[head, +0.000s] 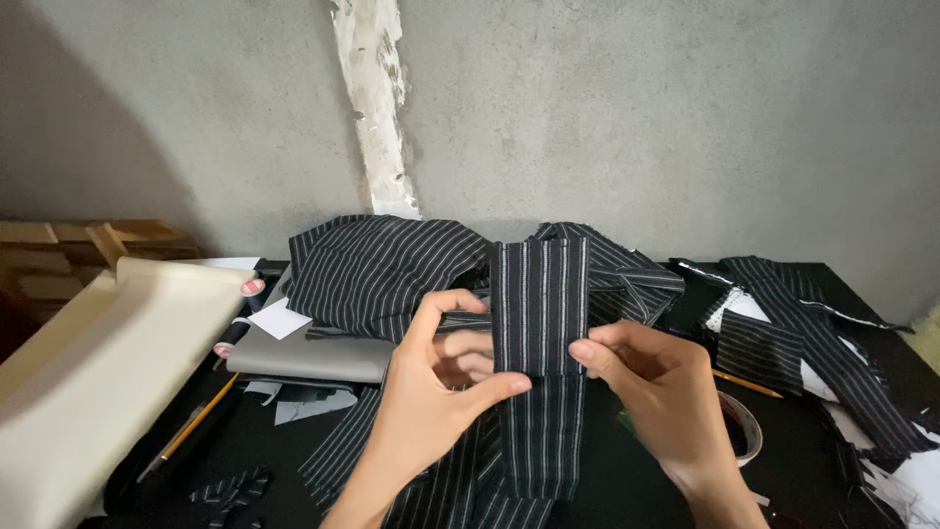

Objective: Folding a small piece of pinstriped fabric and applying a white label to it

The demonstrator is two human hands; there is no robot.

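Head view shows us a folded strip of black fabric with white pinstripes (540, 313), held upright above the worktop (627, 480), its lower part hanging down toward us. Our left hand (436, 387) pinches the strip's left edge, thumb across the front and fingers curled behind. Our right hand (651, 382) is closed on the right edge, thumb tip pressed to the cloth.

Just behind the strip we see a heap of the same striped fabric (382, 269) piled against the grey concrete wall (636, 118). More striped cloth spreads under our wrists. Left of the heap lie a grey sheet (308, 358) and a small white paper square (279, 318) resting on it. Near them a yellow pencil (196, 421) lies slantwise on the dark worktop. Further left a large cream-coloured roll of material (98, 362) leans across the edge.

Right of our right hand sits a roll of clear tape (744, 426), partly hidden by the wrist, with another pencil (749, 384) just beyond it. Well to the right, striped offcuts (832, 343) lie over white paper.
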